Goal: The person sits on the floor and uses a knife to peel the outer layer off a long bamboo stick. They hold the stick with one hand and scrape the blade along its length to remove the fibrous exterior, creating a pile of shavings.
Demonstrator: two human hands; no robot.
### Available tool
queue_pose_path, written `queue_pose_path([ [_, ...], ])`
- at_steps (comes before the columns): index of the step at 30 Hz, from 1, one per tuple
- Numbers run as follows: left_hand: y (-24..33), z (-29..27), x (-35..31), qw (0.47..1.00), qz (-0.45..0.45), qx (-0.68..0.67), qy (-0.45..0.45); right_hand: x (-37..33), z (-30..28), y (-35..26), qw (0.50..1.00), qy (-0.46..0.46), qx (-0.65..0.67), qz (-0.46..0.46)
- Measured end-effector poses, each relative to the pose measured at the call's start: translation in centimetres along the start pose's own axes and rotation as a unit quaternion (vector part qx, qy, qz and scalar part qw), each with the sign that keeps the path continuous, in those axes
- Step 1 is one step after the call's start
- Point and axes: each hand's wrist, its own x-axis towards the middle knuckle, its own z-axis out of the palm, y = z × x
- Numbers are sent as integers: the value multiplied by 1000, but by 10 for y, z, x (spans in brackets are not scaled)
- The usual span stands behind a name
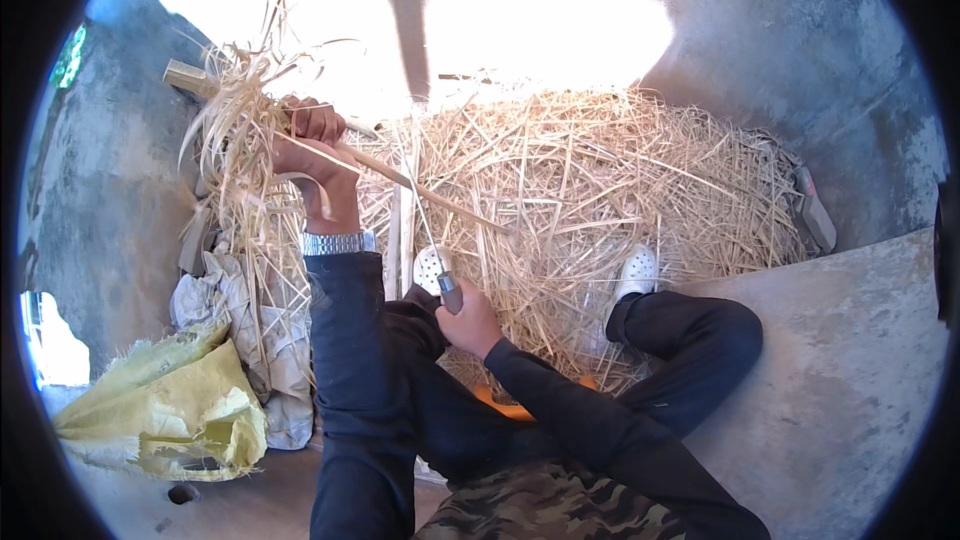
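- L hand (312, 155), 10 o'clock: your fingers are wrapped round a long, narrow, tan, wood-like strip (455, 205), w/ a tangle of pale, curly, straw-coloured fibres (235, 115) about the fist.
- Strip posn: runs from L fist toward ctr of view, its near end pointing to 4 o'clock.
- R hand (470, 322), just below ctr at 6 o'clock: your grip is narrow, holding a long, thin, metal-bladed knife (447, 285) by its grey handle.
- Knife: blade points to 11 o'clock and crosses the strip in view; you can't tell contact.
- Wide heap of loose, dry, straw-coloured stalks (620, 170): ctr to 2 o'clock, around your white, perforated shoes (637, 272).
- Torn, yellow, woven sack (160, 405): 8 o'clock, beside crumpled, off-white sheeting (287, 380).
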Motion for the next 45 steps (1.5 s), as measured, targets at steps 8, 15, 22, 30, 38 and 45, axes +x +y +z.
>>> queue_pose_path([
  [8, -16, -25, 10, 999, -34, -17, -28, 14, -9, 24, 998, -13, -34, 56],
  [15, -2, 13, 1, 991, 5, 32, 128, 7, -16, 16, 996, -16, -52, 72],
  [22, -11, 21, -4, 982, 10, 32, 188, 23, -24, 74, 986, 7, -126, 109],
  [30, -22, -21, -22, 694, -207, -689, 27, 10, -21, 96, 984, 7, -109, 139],
  [38, -36, -71, -7, 921, -156, -350, -70, 4, -32, 59, 994, -29, -59, 88],
  [45, -17, -31, -19, 539, -286, -791, 52, 5, -54, 83, 987, -25, -69, 145],
])
